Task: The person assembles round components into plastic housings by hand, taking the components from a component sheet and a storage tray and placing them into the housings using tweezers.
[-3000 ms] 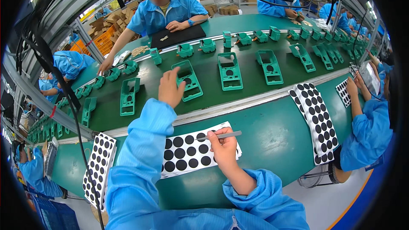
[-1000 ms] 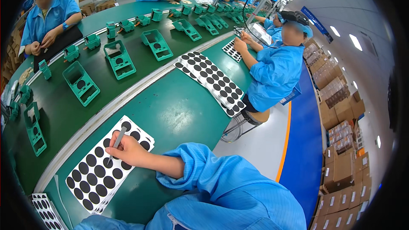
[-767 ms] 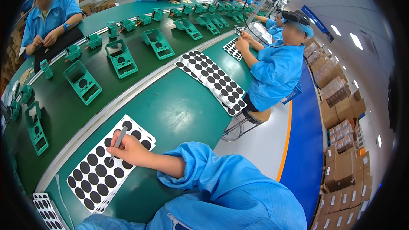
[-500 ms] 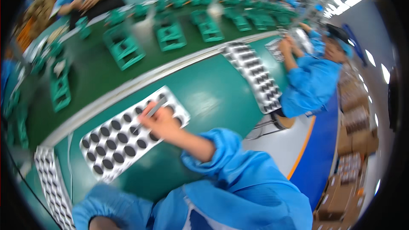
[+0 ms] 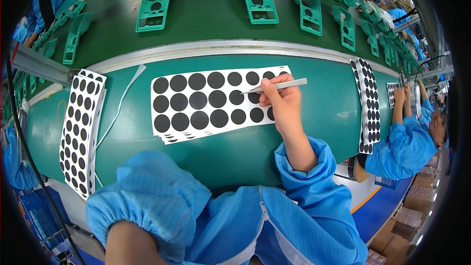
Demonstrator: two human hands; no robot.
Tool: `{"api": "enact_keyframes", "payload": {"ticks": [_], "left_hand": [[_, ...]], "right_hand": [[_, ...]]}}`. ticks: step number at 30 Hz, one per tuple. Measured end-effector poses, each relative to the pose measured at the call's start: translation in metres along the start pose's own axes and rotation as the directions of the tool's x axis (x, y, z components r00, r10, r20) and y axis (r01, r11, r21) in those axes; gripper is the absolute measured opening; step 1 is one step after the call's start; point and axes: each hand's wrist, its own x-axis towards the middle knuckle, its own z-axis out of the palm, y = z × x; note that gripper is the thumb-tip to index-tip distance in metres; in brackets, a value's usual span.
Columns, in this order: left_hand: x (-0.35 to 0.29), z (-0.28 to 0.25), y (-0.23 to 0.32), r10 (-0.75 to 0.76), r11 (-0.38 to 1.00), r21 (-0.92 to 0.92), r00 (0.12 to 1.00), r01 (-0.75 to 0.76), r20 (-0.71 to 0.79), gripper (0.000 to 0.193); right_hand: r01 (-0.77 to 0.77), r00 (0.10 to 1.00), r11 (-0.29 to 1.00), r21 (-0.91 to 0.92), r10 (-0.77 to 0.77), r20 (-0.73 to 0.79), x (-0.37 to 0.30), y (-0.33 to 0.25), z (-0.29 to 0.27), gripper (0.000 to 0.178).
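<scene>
My right hand (image 5: 281, 103) is closed around metal tweezers (image 5: 289, 84) over the right part of a stack of white sheets (image 5: 207, 90) with round black stickers. The tips point left and reach the edge of a middle-row sticker (image 5: 236, 97); whether they grip it, I cannot tell. My hand covers some of the stickers at the right end. From my left arm only the sleeve (image 5: 152, 196) and bare forearm (image 5: 131, 243) show at the lower edge; the left hand lies outside the picture.
Beyond a metal rail (image 5: 221, 48), green plastic housings (image 5: 257, 1) lie on a dark green belt. More sticker sheets lie at left (image 5: 78, 127) and right (image 5: 370, 103). A white cable (image 5: 117, 102) runs beside the left stack. At far right sits a co-worker in blue (image 5: 407, 140).
The view has turned, so the sheets now lie almost level in the middle. My right hand still holds the tweezers above them. The housings on the belt appear in different places.
</scene>
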Motion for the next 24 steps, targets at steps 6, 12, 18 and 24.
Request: {"api": "enact_keyframes", "payload": {"ticks": [6, 12, 18, 24], "left_hand": [[-0.001, -0.001, 0.003, 0.073, 0.991, 0.109, 0.996, -0.077, 0.041, 0.014], [-0.002, -0.003, -0.001, 0.098, 0.993, 0.060, 0.995, -0.099, 0.020, 0.014], [-0.002, 0.000, 0.002, 0.120, 0.992, 0.040, 0.992, -0.121, 0.024, 0.015], [-0.007, -0.024, 0.027, -0.223, 0.938, -0.184, 0.916, 0.295, 0.335, 0.007]], "right_hand": [[0.106, 0.994, 0.994, 0.012, -0.106, 0.015, -0.004, -0.001, 0.000, 0.020], [0.104, 0.989, 0.994, 0.029, -0.100, -0.114, 0.013, -0.006, -0.017, 0.020], [0.123, 0.944, 0.991, 0.060, -0.098, -0.316, 0.028, -0.011, -0.041, 0.020], [0.208, 0.901, 0.977, 0.050, -0.171, -0.398, 0.038, -0.002, -0.049, 0.019]]}}
